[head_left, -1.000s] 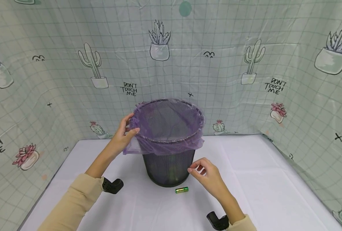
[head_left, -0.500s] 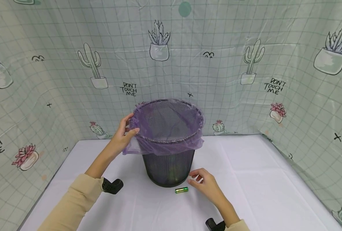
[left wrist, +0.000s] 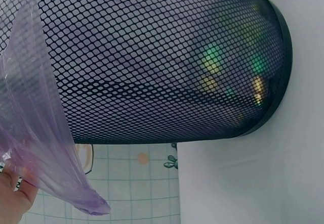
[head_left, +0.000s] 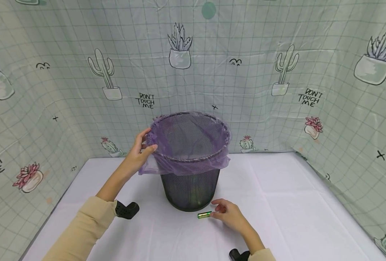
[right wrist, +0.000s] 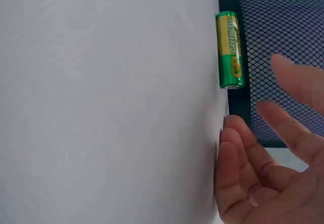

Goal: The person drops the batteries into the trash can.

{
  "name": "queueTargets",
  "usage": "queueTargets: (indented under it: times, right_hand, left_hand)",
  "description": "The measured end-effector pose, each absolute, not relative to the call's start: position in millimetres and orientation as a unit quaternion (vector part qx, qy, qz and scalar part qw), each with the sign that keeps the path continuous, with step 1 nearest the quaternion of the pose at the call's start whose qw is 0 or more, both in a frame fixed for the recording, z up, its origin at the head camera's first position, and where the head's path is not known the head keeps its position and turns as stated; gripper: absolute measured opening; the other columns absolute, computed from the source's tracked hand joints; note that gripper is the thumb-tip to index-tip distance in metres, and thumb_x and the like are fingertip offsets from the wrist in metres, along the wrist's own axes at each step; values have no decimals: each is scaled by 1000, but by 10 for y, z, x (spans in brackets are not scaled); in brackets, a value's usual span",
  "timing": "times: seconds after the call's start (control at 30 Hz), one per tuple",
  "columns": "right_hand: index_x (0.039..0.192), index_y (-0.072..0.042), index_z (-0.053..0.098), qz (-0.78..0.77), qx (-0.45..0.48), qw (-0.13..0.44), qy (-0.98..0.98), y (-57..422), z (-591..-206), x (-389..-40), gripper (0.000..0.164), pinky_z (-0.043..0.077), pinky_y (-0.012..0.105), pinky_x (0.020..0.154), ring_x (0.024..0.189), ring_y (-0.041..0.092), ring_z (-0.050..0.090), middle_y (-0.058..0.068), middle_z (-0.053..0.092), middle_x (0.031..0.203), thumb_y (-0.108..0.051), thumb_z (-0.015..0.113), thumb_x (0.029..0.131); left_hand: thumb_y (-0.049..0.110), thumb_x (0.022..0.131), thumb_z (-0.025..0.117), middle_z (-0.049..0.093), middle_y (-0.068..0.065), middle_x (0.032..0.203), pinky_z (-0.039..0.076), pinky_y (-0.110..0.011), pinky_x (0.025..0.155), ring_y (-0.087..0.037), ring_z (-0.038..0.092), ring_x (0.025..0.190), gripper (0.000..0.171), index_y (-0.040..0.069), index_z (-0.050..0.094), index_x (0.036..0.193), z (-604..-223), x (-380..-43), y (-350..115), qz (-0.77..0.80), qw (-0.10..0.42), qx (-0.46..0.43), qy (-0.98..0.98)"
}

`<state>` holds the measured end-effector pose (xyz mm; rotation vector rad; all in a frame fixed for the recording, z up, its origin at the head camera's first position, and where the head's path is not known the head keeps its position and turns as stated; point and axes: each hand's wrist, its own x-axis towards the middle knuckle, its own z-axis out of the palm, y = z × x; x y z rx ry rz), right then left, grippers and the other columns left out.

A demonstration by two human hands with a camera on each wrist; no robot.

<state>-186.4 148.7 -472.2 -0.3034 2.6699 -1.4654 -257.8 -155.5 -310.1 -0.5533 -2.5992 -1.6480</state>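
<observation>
A black mesh wastebasket (head_left: pixel 189 192) stands upright on the table, lined with a thin purple bin bag (head_left: pixel 183 167) folded over its rim. My left hand (head_left: pixel 137 154) grips the rim at the left, thumb on top and fingers outside, with the bag in its grasp. One green and gold battery (head_left: pixel 204 215) lies on the table in front of the basket's base. Right beside it is my right hand (head_left: pixel 229 216), thumb and forefinger apart. The right wrist view shows the battery (right wrist: pixel 231 52) beyond the fingertips, its contact with the thumb unclear, and the other fingers bent against the cloth.
Through the mesh in the left wrist view, several blurred green and gold shapes (left wrist: pixel 211 62) show low inside the basket. A white cloth (head_left: pixel 277 210) covers the table. Behind and at both sides hangs a cactus-print curtain (head_left: pixel 229 83). Each wrist bears a black camera mount (head_left: pixel 126 210).
My right hand has come down and slightly left, from beside the basket's lower wall to the battery. The left hand, basket and battery stay in place.
</observation>
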Motion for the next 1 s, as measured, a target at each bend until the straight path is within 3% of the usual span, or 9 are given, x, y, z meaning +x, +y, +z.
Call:
queueTargets:
  times: [0.37,0.67,1.0]
  right_hand:
    - [99,-6,69,-442,-109,23,890,1495,-4897,-1912,29,36,20,59,67,5,42,3,52,78,-13,76,71]
    - [91,-4,70,-448,-101,39,887,1441,-4835,-1901,21,35,21,59,69,13,42,4,48,77,-8,75,71]
    - [83,-5,68,-434,-104,34,894,1439,-4823,-1897,16,34,22,60,70,13,41,3,47,77,-6,75,68]
  left_hand:
    - [26,93,45,9,-22,151,32,-52,97,-37,29,126,69,17,6,149,-3132,-2578,-1537,-532,0,-175,-828]
    - [26,93,44,5,-22,151,30,-58,99,-40,25,129,69,17,5,149,-3109,-2574,-1555,-532,-3,-177,-828]
    - [25,93,44,8,-22,150,32,-55,97,-40,26,126,69,15,6,149,-3104,-2583,-1542,-525,6,-178,-832]
